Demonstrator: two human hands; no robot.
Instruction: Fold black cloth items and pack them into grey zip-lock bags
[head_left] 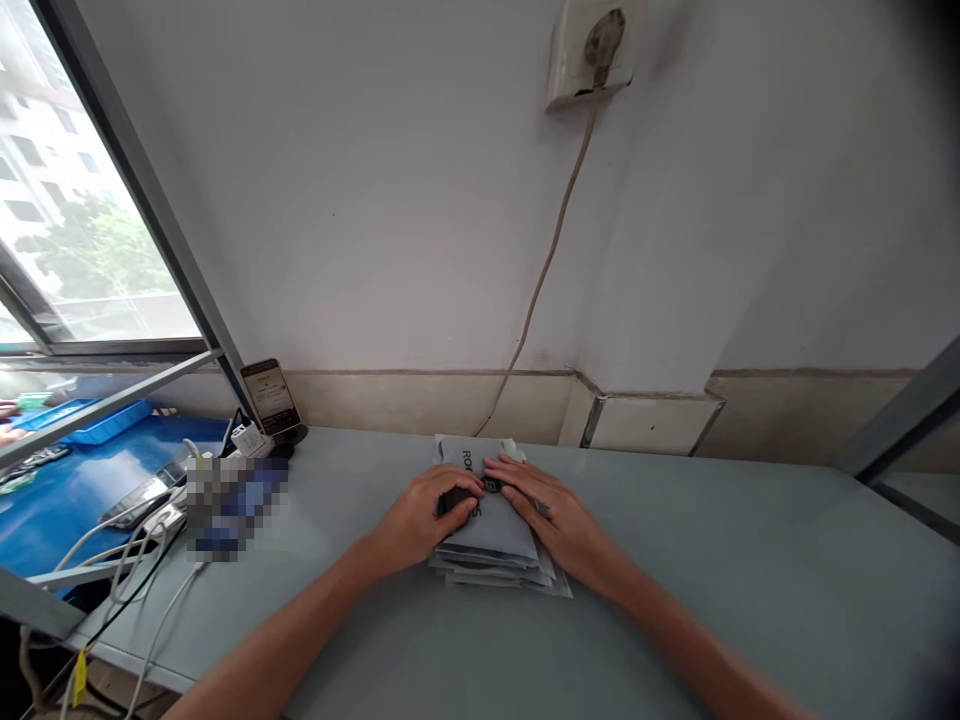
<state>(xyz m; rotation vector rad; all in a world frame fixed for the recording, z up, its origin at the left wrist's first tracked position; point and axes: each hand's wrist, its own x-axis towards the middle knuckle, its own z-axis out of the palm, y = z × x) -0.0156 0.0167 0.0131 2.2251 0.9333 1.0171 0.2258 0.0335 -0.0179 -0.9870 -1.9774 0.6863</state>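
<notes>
A stack of several flat grey plastic packages [499, 530] lies on the grey table in the middle of the view, with black print on the top one. My left hand [424, 515] rests on the stack's left side, its fingers curved and the thumb apart from them. Between that thumb and the fingers a dark patch shows; whether it is print or shadow I cannot tell. On the right side of the top package lies my right hand [555, 515], fingers stretched out and pointing inward. The fingertips of both hands are close together near the print.
The grey table [712, 570] meets a wall behind. At the left stand a lit phone [271, 398], white chargers and tangled cables, beside a pixelated area. A blue surface [112, 460] lies beyond the metal frame. A cord [551, 250] hangs from a wall socket [592, 50].
</notes>
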